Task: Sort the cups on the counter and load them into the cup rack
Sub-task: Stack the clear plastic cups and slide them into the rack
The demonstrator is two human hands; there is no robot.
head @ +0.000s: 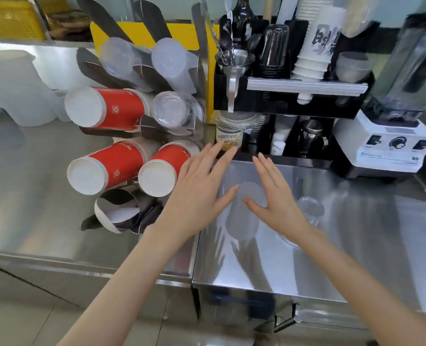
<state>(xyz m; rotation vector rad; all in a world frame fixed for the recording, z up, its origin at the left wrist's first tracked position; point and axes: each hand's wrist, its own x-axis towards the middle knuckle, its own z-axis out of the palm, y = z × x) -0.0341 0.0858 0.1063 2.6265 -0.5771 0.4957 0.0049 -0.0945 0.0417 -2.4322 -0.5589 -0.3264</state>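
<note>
A stainless-steel table [306,258] fills the single head view, with a white blender and a black organiser of cup stacks beyond the hands. The left hand [199,193] and right hand [276,198] hover open and empty, fingers spread, either side of a frosted translucent plastic cup [244,216] lying on the table between them. A clear plastic cup [310,211] stands just right of the right hand. Left of the left hand, the black tube cup rack [142,121] already holds red paper cups [117,109] and clear ones. Two cups seem left to load.
</note>
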